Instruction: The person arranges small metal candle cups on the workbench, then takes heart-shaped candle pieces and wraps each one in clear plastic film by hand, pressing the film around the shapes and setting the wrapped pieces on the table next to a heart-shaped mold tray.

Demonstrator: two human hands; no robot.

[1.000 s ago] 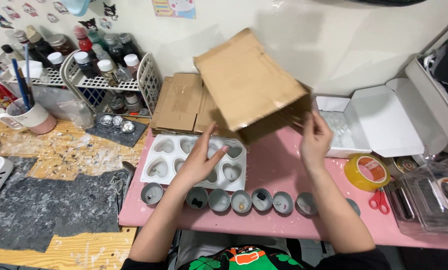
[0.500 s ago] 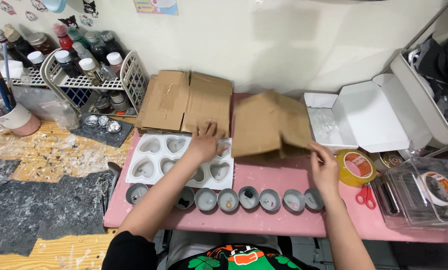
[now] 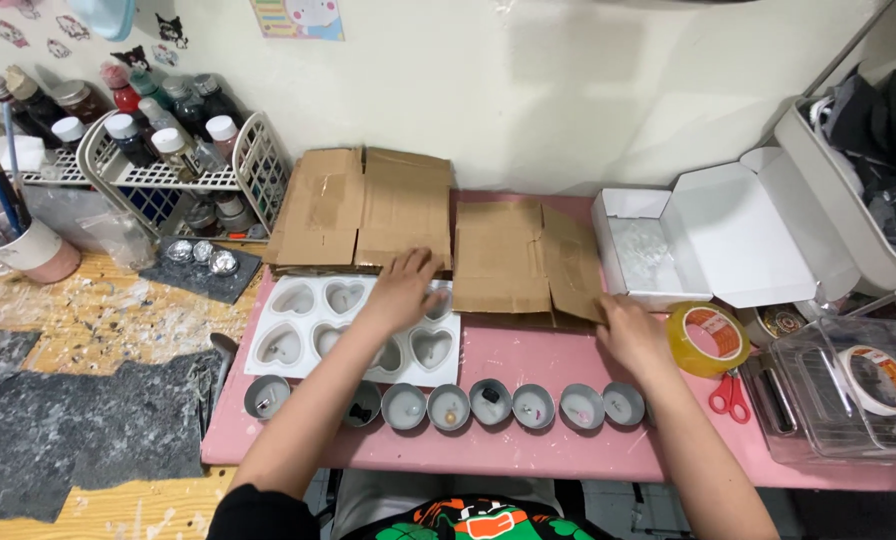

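Below, small cups (image 3: 449,406) holding trinkets

The cardboard box (image 3: 528,262) was held up tilted in mid-frame a second ago; it came down half a second ago and now lies pressed flat on the pink table (image 3: 568,450), just right of centre. The left hand (image 3: 404,288) has moved from the box to its left edge, over the white heart mould (image 3: 298,325). The right hand (image 3: 633,335) has dropped to the box's lower right corner.
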